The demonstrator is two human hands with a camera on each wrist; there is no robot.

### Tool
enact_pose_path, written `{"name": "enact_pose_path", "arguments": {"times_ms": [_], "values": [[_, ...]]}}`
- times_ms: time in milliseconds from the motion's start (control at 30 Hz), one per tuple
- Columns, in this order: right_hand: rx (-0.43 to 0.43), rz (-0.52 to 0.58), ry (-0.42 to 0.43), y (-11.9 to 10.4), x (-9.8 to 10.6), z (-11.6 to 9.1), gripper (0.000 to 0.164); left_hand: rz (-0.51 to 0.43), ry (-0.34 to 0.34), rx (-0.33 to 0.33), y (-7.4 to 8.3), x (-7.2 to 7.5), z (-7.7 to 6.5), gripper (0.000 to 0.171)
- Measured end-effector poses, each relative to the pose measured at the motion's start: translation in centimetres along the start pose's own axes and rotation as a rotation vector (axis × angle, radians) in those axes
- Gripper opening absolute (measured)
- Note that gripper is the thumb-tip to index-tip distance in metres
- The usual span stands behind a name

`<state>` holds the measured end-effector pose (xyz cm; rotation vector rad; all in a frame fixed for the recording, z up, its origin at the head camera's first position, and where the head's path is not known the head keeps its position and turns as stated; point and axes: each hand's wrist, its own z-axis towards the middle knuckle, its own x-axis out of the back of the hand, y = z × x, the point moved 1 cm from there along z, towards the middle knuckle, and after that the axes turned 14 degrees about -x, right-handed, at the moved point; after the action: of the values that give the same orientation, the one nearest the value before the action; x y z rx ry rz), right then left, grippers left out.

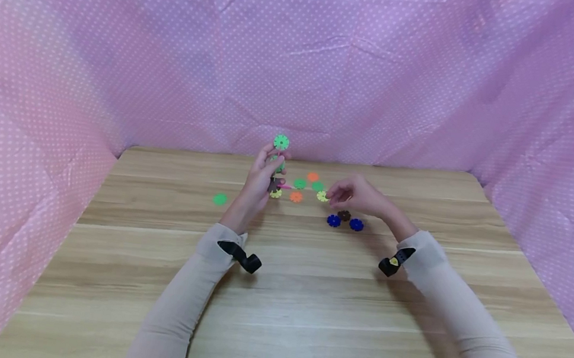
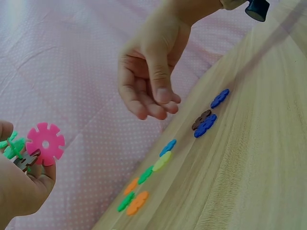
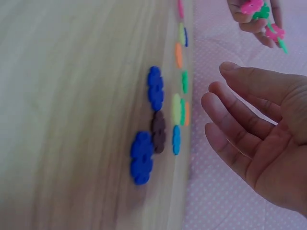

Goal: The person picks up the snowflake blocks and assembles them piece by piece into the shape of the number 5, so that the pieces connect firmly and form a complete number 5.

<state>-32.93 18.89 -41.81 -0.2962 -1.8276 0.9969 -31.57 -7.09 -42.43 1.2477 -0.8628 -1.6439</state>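
Near the brown disc (image 1: 344,215) our empty right hand (image 1: 356,194) hangs loosely curled — left of it, our left hand (image 1: 259,177) grips joined discs (image 1: 278,141), probably steadying them.

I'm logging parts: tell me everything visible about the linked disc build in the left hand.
The linked disc build has flat, plastic-looking, notched discs. The left wrist view shows a pink disc, with a round centre hole, seemingly slotted to a brown disc. In the head view a green disc sits topmost. The left hand holds the build above the table; it hides part, so I can't count the discs.
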Motion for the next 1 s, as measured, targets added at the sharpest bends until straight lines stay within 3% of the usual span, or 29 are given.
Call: {"name": "enact_pose_path", "arguments": {"times_ms": [400, 633, 1000], "values": [[-0.075, -0.033, 0.003, 0.8, -0.7, -0.5, 0.023, -0.064, -0.018, -0.015, -0.1, 0.0, -0.2, 0.053], [-0.116, -0.102, -0.039, 1.0, -1.0, -0.7, 0.028, -0.049, -0.024, -0.005, -0.2, -0.2, -0.2, 0.051], [-0.087, -0.165, -0.109, 1.6, -0.9, -0.6, 0.029, -0.054, 0.002, 0.018, -0.1, -0.5, -0.1, 0.051]]}}
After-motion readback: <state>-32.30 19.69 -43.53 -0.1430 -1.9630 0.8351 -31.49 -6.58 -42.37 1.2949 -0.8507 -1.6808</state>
